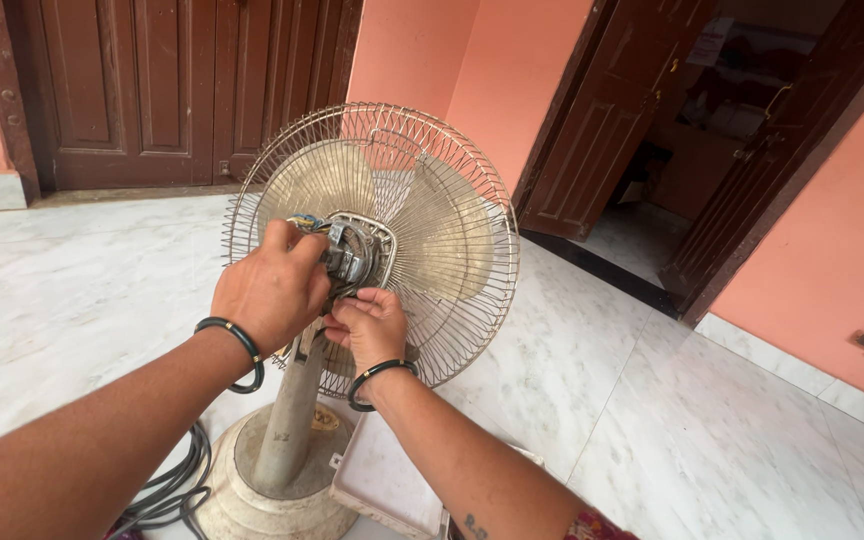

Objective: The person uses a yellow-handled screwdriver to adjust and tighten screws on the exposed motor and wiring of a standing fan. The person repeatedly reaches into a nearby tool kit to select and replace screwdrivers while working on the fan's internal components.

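A pedestal fan stands in front of me, its wire cage (452, 170) facing away and its bare motor (352, 252) exposed at the back, with coloured wires on top. My left hand (270, 288) grips the left side of the motor from behind. My right hand (370, 326) pinches a part just below the motor, fingers closed on it. Both wrists wear black bangles. The grey stand pole (290, 420) rises from a round, dirty white base (252, 505).
A white tray-like cover (382, 480) lies on the marble floor by the base. A dark cable (177, 490) coils at the left of the base. Brown wooden doors (152, 90) stand behind; an open doorway (692, 150) is at the right.
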